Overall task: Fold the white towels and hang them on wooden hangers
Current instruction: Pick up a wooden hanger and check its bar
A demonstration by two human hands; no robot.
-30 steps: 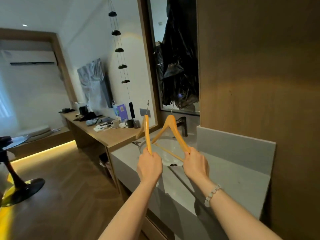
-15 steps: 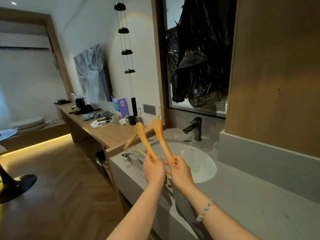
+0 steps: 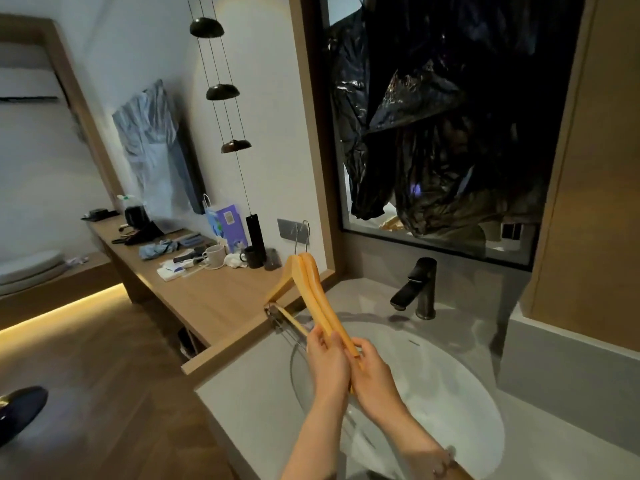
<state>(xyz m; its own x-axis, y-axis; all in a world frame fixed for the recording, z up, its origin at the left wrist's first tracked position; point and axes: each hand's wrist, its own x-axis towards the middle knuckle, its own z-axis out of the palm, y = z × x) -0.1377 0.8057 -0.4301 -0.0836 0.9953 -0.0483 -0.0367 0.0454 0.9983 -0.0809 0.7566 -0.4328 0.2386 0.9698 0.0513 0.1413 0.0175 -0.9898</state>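
Two wooden hangers with metal hooks are pressed side by side and held up over the white basin. My left hand grips the near ends from the left. My right hand grips the same ends from the right, touching the left hand. The hangers point up and away toward the wall, and one crossbar with metal clips sticks out to the left. No white towel is in view.
A black tap stands behind the basin on the grey counter. Black plastic covers the mirror. A wooden desk with mugs and clutter runs left. Pendant lamps hang above it. Wooden floor lies lower left.
My hands came together, bringing the two separate hangers flat against each other. The view moved closer to the basin and looks further down.
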